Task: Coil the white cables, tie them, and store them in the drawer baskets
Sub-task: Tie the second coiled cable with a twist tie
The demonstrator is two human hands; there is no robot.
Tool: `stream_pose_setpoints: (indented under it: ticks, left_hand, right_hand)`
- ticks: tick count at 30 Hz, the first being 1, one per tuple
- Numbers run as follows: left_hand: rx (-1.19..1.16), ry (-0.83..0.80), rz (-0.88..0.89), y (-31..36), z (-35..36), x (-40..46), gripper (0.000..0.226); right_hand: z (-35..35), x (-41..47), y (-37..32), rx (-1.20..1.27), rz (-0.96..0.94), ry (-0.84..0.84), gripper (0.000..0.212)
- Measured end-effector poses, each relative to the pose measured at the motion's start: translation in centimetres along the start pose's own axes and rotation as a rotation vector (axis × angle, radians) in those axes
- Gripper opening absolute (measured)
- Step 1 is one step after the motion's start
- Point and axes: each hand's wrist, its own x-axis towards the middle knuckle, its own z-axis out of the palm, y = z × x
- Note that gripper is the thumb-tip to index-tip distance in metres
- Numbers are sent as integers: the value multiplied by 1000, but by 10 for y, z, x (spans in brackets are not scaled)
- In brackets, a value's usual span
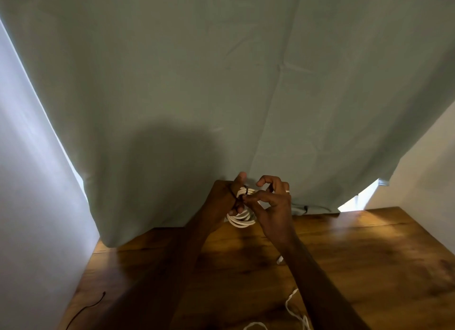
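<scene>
My left hand grips the white coil, thumb up, fingers curled through its loops; my right hand pinches a dark tie that wraps the top of the coil, just beside my left thumb; both hands are above the table; near my right forearm lies a loose cable; far to the left of my left arm lies a dark string.

Bare forearms, sleeveless; a pale ring on the right hand.
</scene>
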Motion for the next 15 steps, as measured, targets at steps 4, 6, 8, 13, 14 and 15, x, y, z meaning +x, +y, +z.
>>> stream_pose_setpoints:
  ticks: [4, 6, 8, 13, 14, 15]
  left_hand:
    - [18, 43, 84, -1, 2, -4, 46]
    - [9, 49, 96, -1, 4, -3, 43]
    - [-1, 37, 113, -1, 6, -3, 41]
    - [4, 77, 132, -6, 8, -3, 27]
    - [1, 90, 137, -7, 6, -3, 24]
    - [4, 99, 146, -7, 4, -2, 25]
  right_hand:
    - [-2, -3, 7, 17, 21, -10, 4]
    - [-4, -6, 10, -10, 29, 8, 4]
    - [-4, -6, 12, -30, 41, 19, 5]
    - [-7, -6, 7, 169, 66, -12, 20]
    - [-11, -5, 3, 290, 126, -1, 21]
    - [-14, -2, 1, 384, 181, 27, 21]
